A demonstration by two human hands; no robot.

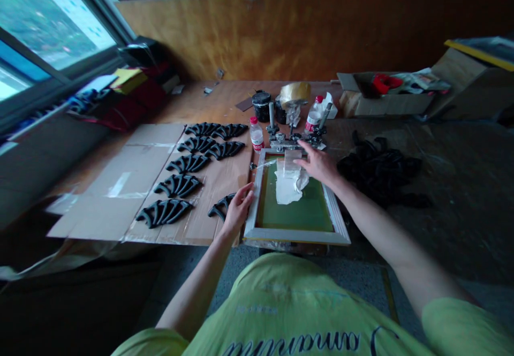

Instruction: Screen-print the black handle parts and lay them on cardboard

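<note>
While spread open, 2 hands (237,209) (319,166) on a silkscreen frame (297,235)

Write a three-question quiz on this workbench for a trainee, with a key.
1. True or false: the white mass lies on the green mesh inside the white frame.
2. Which hand, left or right, is nearest the clear plastic strip?
3. What material lies under the black moulded pieces?

Key: 1. True. 2. Right. 3. Cardboard.
</note>
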